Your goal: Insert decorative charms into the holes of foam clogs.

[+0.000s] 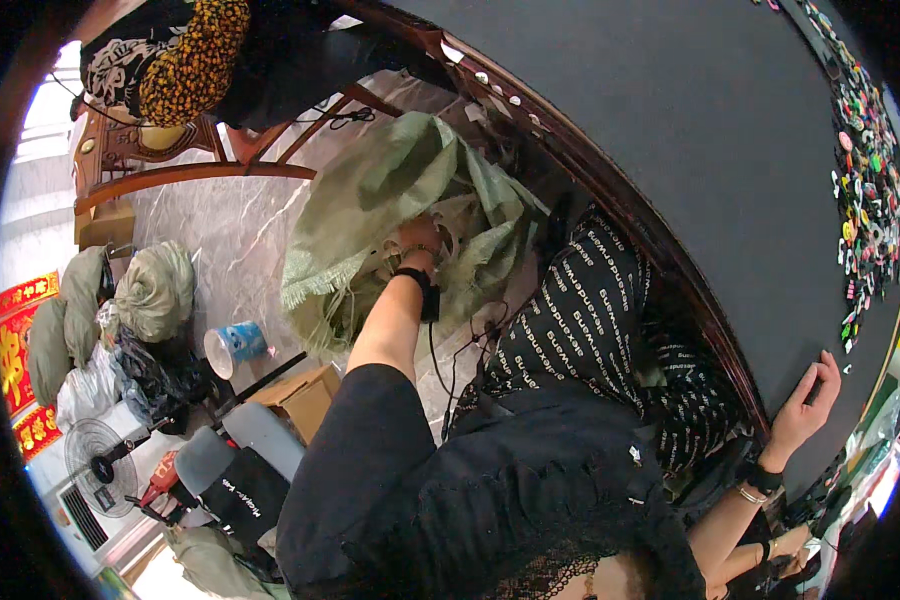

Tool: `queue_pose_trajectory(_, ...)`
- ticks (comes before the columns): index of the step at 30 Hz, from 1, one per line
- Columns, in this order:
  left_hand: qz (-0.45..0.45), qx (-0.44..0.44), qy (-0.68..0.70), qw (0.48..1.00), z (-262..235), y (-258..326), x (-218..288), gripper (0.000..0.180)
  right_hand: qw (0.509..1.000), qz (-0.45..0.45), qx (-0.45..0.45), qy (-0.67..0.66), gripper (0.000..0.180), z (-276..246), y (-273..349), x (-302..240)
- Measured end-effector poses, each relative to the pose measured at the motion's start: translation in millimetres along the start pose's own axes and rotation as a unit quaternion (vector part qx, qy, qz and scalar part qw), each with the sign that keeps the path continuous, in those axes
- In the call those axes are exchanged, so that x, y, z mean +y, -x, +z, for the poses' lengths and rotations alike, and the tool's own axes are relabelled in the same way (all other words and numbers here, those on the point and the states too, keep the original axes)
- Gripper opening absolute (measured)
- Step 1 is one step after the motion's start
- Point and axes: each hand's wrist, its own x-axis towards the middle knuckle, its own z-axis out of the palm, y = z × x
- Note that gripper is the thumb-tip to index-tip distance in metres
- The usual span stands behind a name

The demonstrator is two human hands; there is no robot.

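Observation:
My left hand (419, 236) reaches down into the mouth of a pale green woven sack (370, 200) that lies on the marble floor. Its fingers are hidden among the folds, and a black band sits on the wrist. My right hand (808, 398) rests flat on the edge of a black-topped table (690, 120) with its fingers spread, and it holds nothing. This wrist wears a black band and a thin bracelet. A strip of several small colourful pieces (863, 190) lies along the table's far right side.
A wooden chair (170, 160) stands behind the sack. On the floor at left are tied sacks (155, 290), a blue and white cup (234, 346), a cardboard box (305, 395) and a small fan (95, 462). Another person's hand (785, 555) shows at lower right.

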Motion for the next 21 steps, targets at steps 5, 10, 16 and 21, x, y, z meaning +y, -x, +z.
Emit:
queue_pose_trajectory(5, 0.308, 0.048, -0.060, 0.948, 36, -59, -24, 0.065, 0.999, 0.010, -0.002, -0.047, 0.010, 7, -4, 0)
queue_pose_trajectory(10, 0.259, -0.071, 0.148, 0.952, 16, -45, 54, 0.054, 1.000, 0.012, 0.012, -0.018, 0.010, -2, 2, -3)
queue_pose_trajectory(16, 0.169, -0.045, -0.070, 0.982, 51, -79, 37, 0.039, 0.999, 0.015, 0.001, -0.051, 0.008, 5, -4, -6)
queue_pose_trajectory(21, 0.312, 0.126, -0.101, 0.936, -6, 2, 53, 0.020, 0.999, 0.018, 0.024, -0.014, 0.008, -3, 7, -8)
